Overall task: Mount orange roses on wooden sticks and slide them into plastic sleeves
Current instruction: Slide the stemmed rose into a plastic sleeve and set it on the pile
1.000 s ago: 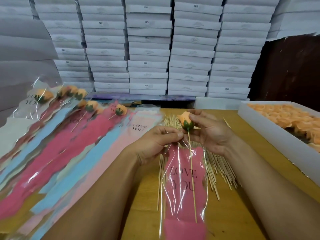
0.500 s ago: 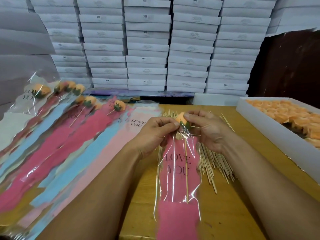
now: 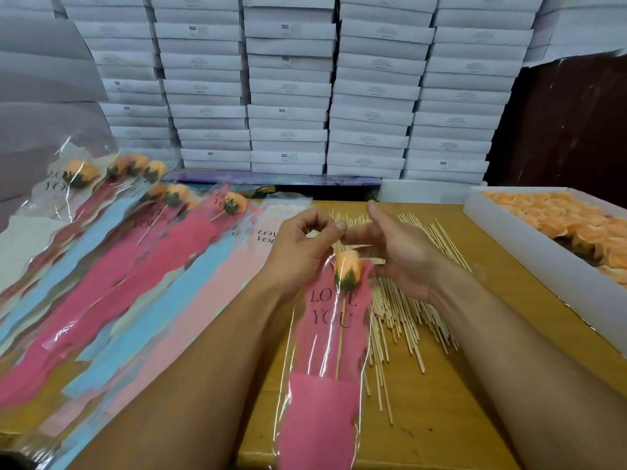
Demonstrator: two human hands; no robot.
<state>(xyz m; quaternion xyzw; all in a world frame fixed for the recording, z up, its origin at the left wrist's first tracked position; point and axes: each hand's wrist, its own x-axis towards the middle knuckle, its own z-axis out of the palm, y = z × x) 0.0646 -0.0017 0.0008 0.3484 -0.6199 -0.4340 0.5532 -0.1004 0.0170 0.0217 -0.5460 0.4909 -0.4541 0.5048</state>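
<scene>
The orange rose (image 3: 346, 266) on its wooden stick (image 3: 340, 337) sits inside the pink "LOVE YOU" sleeve (image 3: 325, 361), lying on the bench (image 3: 475, 385). The left hand (image 3: 302, 252) pinches the sleeve's mouth in a narrow grip, likely holding it open; the right hand (image 3: 397, 256) hovers beside, fingers loose, gripping nothing.

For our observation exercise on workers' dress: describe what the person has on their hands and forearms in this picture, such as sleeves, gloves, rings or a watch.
Both the left hand and the right hand are bare, with no gloves. No ring, watch or bracelet shows on either. Both forearms are uncovered down to the bottom edge of the picture, so no sleeve is in view. The fingernails look short and unpainted.
</scene>
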